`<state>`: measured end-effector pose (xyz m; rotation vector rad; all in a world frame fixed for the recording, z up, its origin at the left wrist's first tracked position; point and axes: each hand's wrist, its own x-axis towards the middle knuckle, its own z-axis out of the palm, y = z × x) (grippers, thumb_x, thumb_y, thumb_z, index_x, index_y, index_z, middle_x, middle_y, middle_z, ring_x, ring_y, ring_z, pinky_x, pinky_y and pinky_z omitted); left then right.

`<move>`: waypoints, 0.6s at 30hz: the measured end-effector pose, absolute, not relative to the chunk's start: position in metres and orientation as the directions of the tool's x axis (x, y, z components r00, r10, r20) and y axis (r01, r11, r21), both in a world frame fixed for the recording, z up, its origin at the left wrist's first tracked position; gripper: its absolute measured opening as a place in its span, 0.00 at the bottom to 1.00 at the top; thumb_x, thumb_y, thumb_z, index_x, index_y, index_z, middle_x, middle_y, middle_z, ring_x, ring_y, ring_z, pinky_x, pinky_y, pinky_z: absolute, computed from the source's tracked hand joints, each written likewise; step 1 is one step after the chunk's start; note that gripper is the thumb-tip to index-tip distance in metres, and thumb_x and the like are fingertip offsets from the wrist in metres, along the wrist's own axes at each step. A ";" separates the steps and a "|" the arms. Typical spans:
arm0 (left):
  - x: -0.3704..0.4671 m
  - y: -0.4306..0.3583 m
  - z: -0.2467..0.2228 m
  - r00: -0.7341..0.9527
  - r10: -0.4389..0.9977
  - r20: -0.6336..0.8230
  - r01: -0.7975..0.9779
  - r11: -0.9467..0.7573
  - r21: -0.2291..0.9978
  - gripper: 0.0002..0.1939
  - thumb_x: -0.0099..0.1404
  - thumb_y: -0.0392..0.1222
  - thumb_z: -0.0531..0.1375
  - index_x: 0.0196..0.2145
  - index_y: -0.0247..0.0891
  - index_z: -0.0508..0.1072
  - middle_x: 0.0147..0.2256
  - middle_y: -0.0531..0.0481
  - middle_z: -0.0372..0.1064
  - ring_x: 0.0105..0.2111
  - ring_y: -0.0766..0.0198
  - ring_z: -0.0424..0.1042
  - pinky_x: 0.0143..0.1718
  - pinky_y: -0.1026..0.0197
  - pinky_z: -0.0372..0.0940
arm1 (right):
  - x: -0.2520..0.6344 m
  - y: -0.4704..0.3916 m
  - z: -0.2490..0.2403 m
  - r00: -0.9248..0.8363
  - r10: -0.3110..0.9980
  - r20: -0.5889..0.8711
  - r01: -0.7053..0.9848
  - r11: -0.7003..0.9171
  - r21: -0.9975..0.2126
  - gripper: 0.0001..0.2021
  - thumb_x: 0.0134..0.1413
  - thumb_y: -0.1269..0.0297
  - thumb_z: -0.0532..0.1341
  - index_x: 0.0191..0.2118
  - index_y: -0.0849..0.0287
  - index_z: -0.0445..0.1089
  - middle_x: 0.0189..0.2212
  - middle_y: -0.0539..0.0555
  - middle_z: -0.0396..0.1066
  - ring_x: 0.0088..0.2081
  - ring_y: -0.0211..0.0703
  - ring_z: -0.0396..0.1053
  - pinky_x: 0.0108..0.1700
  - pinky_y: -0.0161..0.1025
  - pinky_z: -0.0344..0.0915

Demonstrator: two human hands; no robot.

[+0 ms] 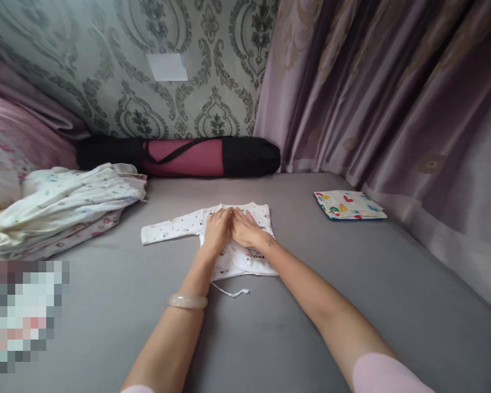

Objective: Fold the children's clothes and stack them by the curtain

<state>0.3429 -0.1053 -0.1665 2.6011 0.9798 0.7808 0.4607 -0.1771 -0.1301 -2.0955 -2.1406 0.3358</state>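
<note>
A small white long-sleeved baby top (172, 228) with tiny prints lies flat on the grey sheet. One sleeve stretches out to the left; no sleeve sticks out on the right side. From its lower edge a thin white tie string (231, 293) trails toward me. My left hand (217, 229) rests on the upper middle of the top, fingers stretched forward. Close against it, my right hand (246, 226) lies flat on the cloth, its fingers extended too. Both hands press down on the fabric and partly cover it.
On the grey bed sheet (311, 262), a folded colourful-print cloth (349, 204) lies to the right. Heaped printed clothes (82, 191) are at the left. A black and maroon long bag (184, 157) lies along the wall, with purple curtains (352, 82) to the right.
</note>
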 end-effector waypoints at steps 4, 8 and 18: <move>0.340 -0.104 -0.168 0.653 0.707 0.273 0.587 -0.700 0.407 0.26 0.65 0.29 0.45 0.61 0.33 0.58 0.55 0.35 0.66 0.57 0.53 0.64 0.59 0.47 0.54 | 0.452 -0.170 -0.143 -0.033 0.998 -0.052 0.969 0.020 -0.245 0.30 0.62 0.66 0.41 0.68 0.72 0.46 0.69 0.62 0.42 0.69 0.51 0.37 0.68 0.52 0.34; 0.338 -0.106 -0.164 0.652 0.731 0.202 0.620 -0.667 0.414 0.25 0.67 0.30 0.45 0.61 0.34 0.57 0.57 0.36 0.64 0.57 0.54 0.64 0.60 0.47 0.53 | 0.457 -0.170 -0.152 -0.014 0.999 -0.034 0.960 0.004 -0.280 0.31 0.62 0.64 0.40 0.68 0.74 0.43 0.69 0.63 0.39 0.69 0.50 0.36 0.68 0.50 0.34; 0.335 -0.112 -0.161 0.634 0.759 0.147 0.681 -0.638 0.360 0.20 0.72 0.38 0.43 0.55 0.40 0.66 0.61 0.45 0.61 0.62 0.50 0.57 0.61 0.41 0.50 | 0.481 -0.182 -0.152 0.161 0.983 -0.084 0.952 -0.177 -0.249 0.32 0.65 0.57 0.38 0.68 0.74 0.42 0.70 0.63 0.36 0.69 0.49 0.33 0.68 0.49 0.30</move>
